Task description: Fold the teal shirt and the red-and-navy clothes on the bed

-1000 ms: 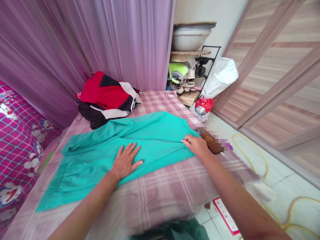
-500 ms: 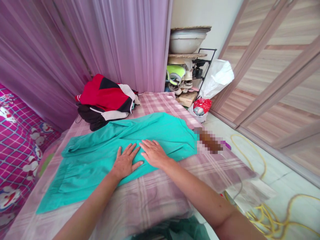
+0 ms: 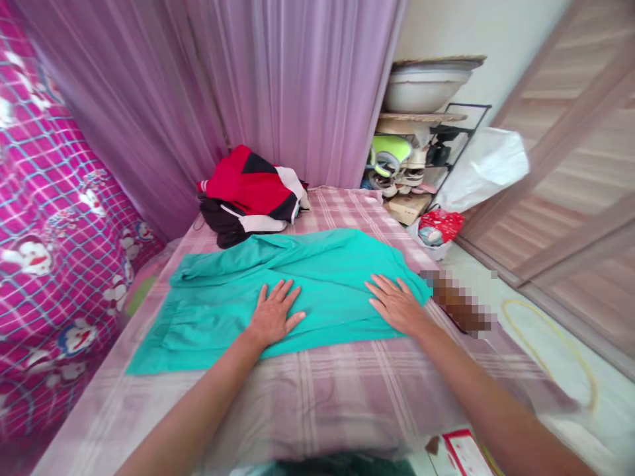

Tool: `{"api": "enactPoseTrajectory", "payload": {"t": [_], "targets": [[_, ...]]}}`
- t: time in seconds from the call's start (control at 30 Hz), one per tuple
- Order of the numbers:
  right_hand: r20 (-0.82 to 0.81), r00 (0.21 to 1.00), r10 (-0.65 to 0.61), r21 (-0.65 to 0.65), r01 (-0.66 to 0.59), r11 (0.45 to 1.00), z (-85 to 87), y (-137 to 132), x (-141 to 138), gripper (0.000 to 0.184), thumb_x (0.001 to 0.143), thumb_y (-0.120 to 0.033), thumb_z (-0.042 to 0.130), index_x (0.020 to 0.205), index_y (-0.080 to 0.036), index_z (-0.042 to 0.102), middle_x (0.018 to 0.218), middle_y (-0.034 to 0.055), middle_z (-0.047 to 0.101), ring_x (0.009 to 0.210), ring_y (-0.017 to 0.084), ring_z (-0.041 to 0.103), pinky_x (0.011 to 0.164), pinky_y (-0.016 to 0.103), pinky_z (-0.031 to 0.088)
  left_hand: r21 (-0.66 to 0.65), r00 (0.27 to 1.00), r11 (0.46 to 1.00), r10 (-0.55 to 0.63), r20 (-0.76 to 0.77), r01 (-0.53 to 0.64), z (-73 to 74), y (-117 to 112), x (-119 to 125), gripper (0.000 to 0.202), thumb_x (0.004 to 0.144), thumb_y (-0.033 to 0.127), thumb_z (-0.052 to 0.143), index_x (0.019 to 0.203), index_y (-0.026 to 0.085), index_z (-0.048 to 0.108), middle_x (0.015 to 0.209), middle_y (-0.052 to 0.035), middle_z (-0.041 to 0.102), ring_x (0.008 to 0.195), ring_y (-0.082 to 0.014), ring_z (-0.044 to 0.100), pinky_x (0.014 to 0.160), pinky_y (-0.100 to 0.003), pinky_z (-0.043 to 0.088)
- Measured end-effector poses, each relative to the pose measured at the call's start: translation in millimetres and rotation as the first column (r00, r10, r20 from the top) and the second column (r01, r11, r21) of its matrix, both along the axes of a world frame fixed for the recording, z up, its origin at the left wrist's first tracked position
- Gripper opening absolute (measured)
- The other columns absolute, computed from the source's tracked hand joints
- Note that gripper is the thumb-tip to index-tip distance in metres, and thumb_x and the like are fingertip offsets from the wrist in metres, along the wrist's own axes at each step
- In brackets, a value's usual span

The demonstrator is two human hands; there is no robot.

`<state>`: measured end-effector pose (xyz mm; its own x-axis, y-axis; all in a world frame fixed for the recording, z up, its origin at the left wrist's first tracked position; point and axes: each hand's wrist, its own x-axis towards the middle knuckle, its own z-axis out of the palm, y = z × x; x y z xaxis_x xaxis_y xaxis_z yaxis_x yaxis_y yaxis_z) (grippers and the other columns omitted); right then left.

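Note:
A turquoise garment (image 3: 327,264) lies spread on the plaid bed cover, with a gathered elastic edge at its left end and a folded-over strip along its far side. Flat on its near middle rests my left hand (image 3: 275,314), fingers spread. My right hand (image 3: 397,304) presses flat near the garment's right end, fingers apart. Neither hand grips the cloth. Some soft creases run across the fabric between and beyond the hands.
Behind the garment sits a pile of red, black and white clothes (image 3: 253,188) by the purple curtain (image 3: 307,86). A pixelated brown item (image 3: 461,304) lies at the bed's right edge. Farther right stand a shoe rack (image 3: 446,142) and a red bag (image 3: 444,225).
My right hand has slid right across the garment, away from my left hand, which stays on the cloth. The view has turned left.

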<state>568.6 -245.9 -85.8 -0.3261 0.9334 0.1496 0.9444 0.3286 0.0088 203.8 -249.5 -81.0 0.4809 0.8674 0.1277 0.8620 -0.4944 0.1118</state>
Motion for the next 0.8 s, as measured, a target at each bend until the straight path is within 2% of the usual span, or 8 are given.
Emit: {"api": "enactPoseTrajectory", "payload": {"t": [0.1, 0.2, 0.3, 0.37, 0.43, 0.5, 0.6, 0.8], "targets": [[-0.007, 1.0, -0.024, 0.027, 0.024, 0.999, -0.3, 4.9, -7.7, 0.051, 0.099, -0.042, 0.032, 0.142, -0.028, 0.054, 0.152, 0.0085, 0.047, 0.14, 0.031, 0.042, 0.116, 0.061, 0.023, -0.013, 0.999, 0.999, 0.046, 0.017, -0.046, 0.7, -0.8, 0.3, 0.067, 0.095, 0.064, 0.035, 0.152, 0.029, 0.038, 0.159, -0.0102, 0.036, 0.148, -0.0315, 0.029, 0.12, -0.062, 0.016], [-0.062, 0.998, -0.026, 0.071, 0.03, 0.997, 11.3, 6.9, -40.4, 0.053, 0.1, -0.042, 0.028, 0.147, -0.027, 0.048, 0.155, 0.0088, 0.043, 0.142, 0.03, 0.038, 0.116, 0.06, 0.023, -0.044, 0.998, 0.997, 0.064, 0.026, -0.063, 2.3, -3.3, 3.2, 0.069, 0.093, 0.068, 0.033, 0.151, 0.03, 0.04, 0.159, -0.0097, 0.037, 0.148, -0.0318, 0.029, 0.119, -0.063, 0.015], [-0.117, 0.989, 0.086, 0.068, -0.079, 0.995, 19.4, 3.9, -91.1, 0.053, 0.101, -0.04, 0.027, 0.151, -0.027, 0.041, 0.158, 0.0079, 0.037, 0.145, 0.026, 0.035, 0.117, 0.055, 0.024, -0.064, 0.997, 0.996, 0.066, 0.037, -0.063, 4.4, -4.5, 5.6, 0.069, 0.093, 0.069, 0.032, 0.149, 0.029, 0.042, 0.159, -0.0096, 0.036, 0.148, -0.0316, 0.028, 0.119, -0.063, 0.015], [-0.12, 0.978, 0.17, 0.014, -0.17, 0.985, 17.1, 0.5, -120.2, 0.051, 0.102, -0.041, 0.029, 0.15, -0.028, 0.043, 0.157, 0.0077, 0.04, 0.144, 0.025, 0.035, 0.117, 0.054, 0.025, -0.051, 0.996, 0.996, 0.075, 0.044, -0.073, 5.7, -0.7, 3.6, 0.068, 0.093, 0.069, 0.033, 0.146, 0.029, 0.047, 0.161, -0.0099, 0.033, 0.149, -0.0325, 0.026, 0.119, -0.063, 0.016], [-0.119, 0.975, 0.189, -0.034, -0.195, 0.98, 11.1, -2.6, -137.1, 0.05, 0.102, -0.042, 0.03, 0.147, -0.028, 0.047, 0.156, 0.0078, 0.042, 0.144, 0.026, 0.035, 0.116, 0.054, 0.027, -0.027, 0.993, 0.995, 0.1, 0.056, -0.099, 6.7, 7.9, -2.6, 0.064, 0.093, 0.067, 0.033, 0.142, 0.029, 0.052, 0.162, -0.0097, 0.031, 0.149, -0.0327, 0.024, 0.119, -0.06, 0.019], [-0.123, 0.977, 0.174, -0.052, -0.182, 0.982, 6.1, -4.8, -141.8, 0.05, 0.102, -0.043, 0.031, 0.146, -0.027, 0.049, 0.157, 0.008, 0.04, 0.145, 0.026, 0.034, 0.116, 0.054, 0.027, -0.007, 0.99, 0.992, 0.128, 0.064, -0.128, 6.8, 19.1, -11.6, 0.062, 0.094, 0.065, 0.033, 0.141, 0.028, 0.053, 0.161, -0.0097, 0.032, 0.149, -0.0316, 0.026, 0.12, -0.057, 0.021], [-0.131, 0.978, 0.16, -0.057, -0.168, 0.984, 5.3, -6.3, -138.4, 0.05, 0.103, -0.043, 0.031, 0.146, -0.025, 0.05, 0.157, 0.0086, 0.04, 0.145, 0.027, 0.034, 0.116, 0.054, 0.026, 0.005, 0.987, 0.988, 0.151, 0.054, -0.151, 4.9, 32.2, -23.6, 0.066, 0.095, 0.064, 0.034, 0.147, 0.025, 0.046, 0.159, -0.011, 0.036, 0.148, -0.0307, 0.029, 0.12, -0.055, 0.023], [-0.139, 0.978, 0.157, -0.064, -0.167, 0.984, 9.4, -7.1, -137.8, 0.048, 0.102, -0.042, 0.034, 0.145, -0.026, 0.051, 0.156, 0.0081, 0.041, 0.144, 0.027, 0.035, 0.116, 0.053, 0.027, 0.01, 0.986, 0.986, 0.165, 0.007, -0.165, -2.4, 28.4, -28.3, 0.073, 0.094, 0.066, 0.033, 0.151, 0.02, 0.039, 0.16, -0.0127, 0.035, 0.148, -0.0299, 0.029, 0.12, -0.052, 0.025]]}}
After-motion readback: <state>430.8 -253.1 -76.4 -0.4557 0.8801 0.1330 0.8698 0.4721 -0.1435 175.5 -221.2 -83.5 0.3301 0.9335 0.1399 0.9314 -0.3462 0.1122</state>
